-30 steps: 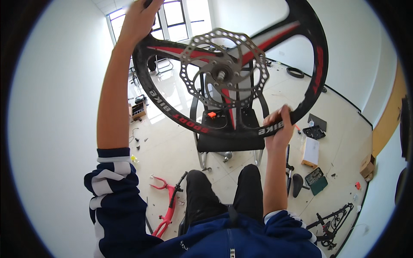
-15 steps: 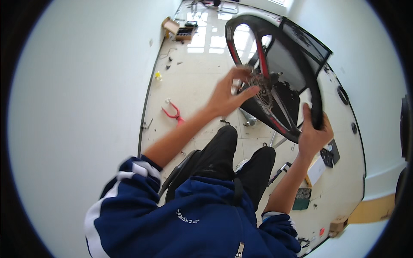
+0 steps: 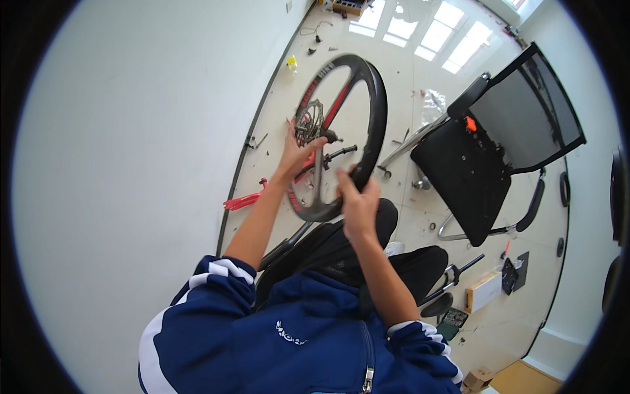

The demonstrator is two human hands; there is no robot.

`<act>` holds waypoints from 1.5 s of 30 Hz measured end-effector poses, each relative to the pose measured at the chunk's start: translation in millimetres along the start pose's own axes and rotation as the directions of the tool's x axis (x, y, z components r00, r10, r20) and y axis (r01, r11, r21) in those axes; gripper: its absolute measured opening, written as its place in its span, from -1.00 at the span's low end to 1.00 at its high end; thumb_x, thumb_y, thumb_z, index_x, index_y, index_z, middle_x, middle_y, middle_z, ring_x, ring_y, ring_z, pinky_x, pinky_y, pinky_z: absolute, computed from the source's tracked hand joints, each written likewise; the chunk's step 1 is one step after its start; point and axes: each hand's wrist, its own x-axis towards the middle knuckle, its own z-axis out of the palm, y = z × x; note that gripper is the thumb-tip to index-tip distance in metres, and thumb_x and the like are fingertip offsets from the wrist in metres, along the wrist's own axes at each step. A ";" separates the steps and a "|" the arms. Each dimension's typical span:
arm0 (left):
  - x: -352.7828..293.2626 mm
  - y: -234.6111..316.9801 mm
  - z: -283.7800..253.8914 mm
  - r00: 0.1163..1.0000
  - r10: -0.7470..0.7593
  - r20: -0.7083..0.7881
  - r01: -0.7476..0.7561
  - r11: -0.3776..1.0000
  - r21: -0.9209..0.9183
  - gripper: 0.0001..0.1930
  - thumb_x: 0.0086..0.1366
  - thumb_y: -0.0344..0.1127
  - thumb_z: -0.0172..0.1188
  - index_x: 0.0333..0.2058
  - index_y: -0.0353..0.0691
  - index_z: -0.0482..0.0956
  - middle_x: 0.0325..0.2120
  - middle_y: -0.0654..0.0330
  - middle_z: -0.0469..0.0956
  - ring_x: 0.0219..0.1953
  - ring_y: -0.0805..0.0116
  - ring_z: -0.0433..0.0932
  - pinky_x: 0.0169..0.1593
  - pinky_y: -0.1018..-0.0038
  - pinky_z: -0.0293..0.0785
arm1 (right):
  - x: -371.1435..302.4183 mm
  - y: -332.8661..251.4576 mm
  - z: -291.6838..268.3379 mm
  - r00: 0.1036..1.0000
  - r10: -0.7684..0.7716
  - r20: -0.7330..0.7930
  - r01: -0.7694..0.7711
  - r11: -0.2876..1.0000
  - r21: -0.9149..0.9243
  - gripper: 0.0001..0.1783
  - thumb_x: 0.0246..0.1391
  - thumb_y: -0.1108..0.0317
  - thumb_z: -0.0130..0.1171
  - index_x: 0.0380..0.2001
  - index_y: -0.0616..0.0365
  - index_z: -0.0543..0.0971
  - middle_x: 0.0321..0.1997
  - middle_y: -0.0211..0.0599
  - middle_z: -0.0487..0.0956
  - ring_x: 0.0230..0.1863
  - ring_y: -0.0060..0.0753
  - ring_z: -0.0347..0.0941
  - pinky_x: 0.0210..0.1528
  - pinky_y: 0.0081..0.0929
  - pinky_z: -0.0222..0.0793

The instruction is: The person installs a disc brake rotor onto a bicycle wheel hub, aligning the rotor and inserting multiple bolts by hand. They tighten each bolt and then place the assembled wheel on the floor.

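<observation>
A black bicycle wheel point(image 3: 378, 118) with broad red-marked spokes is held up in front of me, tilted on edge. My left hand point(image 3: 295, 156) is at its hub, thumb stretched across toward the axle and fingers partly hidden by the metal disc and sprocket point(image 3: 308, 121). The lower right of the tyre lies in the grip of my right hand point(image 3: 359, 205), its fingers wrapped round the rim. Beyond the wheel, a red bicycle frame point(image 3: 244, 201) rests on the floor, partly covered by the wheel and my left arm.
A black chair point(image 3: 459, 177) with a mesh back stands to the right, small parts and an orange item on its seat. A white box point(image 3: 484, 292) and a bicycle fork point(image 3: 451, 276) lie nearer. Small loose parts dot the tiled floor; a wall point(image 3: 131, 164) runs along the left.
The wheel has moved left and down, away from the chair, with both hands still on it. My view has turned, so more of the chair and the red frame shows.
</observation>
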 end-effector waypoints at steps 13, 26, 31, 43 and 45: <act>64.2 -162.9 -42.0 0.843 -0.531 0.083 0.458 0.790 0.407 0.20 -0.26 0.15 0.64 0.29 -0.41 0.27 -0.16 0.11 0.62 -0.20 0.39 0.60 -0.12 0.48 0.52 | 64.5 103.9 -70.5 0.952 0.286 0.112 -0.233 0.910 -0.343 -0.65 0.17 0.27 0.35 -0.16 0.37 0.57 -0.25 -0.23 0.68 -0.15 -0.49 0.60 -0.11 -0.50 0.48; 47.1 -222.5 -103.8 0.913 -0.408 0.015 0.334 0.769 0.545 -0.20 0.21 0.24 0.29 0.22 -0.28 0.46 0.11 -0.16 0.53 0.19 0.04 0.51 0.27 0.23 0.36 | 142.2 259.9 -50.3 0.697 0.717 0.020 -0.714 0.697 -0.062 -0.80 -0.04 0.44 0.28 -0.35 0.34 0.56 -0.38 -0.18 0.64 -0.42 -0.31 0.64 -0.35 -0.37 0.69; -38.0 -204.3 -66.7 0.944 -0.326 0.053 0.136 0.531 0.836 -0.36 0.28 0.15 0.26 0.15 -0.22 0.50 -0.03 -0.08 0.62 0.07 -0.01 0.58 0.15 0.17 0.42 | 134.1 294.0 -34.3 0.627 0.779 -0.017 -0.771 0.618 -0.156 -0.86 -0.01 0.51 0.24 -0.41 0.42 0.59 -0.38 -0.06 0.65 -0.40 -0.26 0.63 -0.42 -0.39 0.58; -27.7 -298.6 -41.5 0.772 -0.620 0.139 -0.115 0.078 0.990 -0.40 0.30 0.34 0.07 -0.21 -0.13 0.67 -0.33 0.02 0.70 -0.17 0.03 0.65 0.14 0.03 0.19 | 153.6 289.4 -61.9 0.693 0.614 -0.377 -0.718 0.636 -0.285 -0.28 0.04 0.19 0.29 0.22 0.32 0.35 0.22 0.02 0.48 0.25 -0.12 0.40 0.12 -0.33 0.31; -21.0 -309.4 -40.5 0.778 -0.607 0.164 -0.152 0.072 0.986 -0.39 0.30 0.37 0.06 -0.23 -0.12 0.68 -0.33 0.02 0.70 -0.18 0.05 0.66 0.14 0.03 0.19 | 154.8 257.5 -78.1 0.844 0.508 -0.173 -0.536 0.810 -0.239 -0.25 0.09 0.24 0.25 0.30 0.33 0.28 0.31 0.07 0.39 0.28 -0.02 0.39 0.24 -0.28 0.30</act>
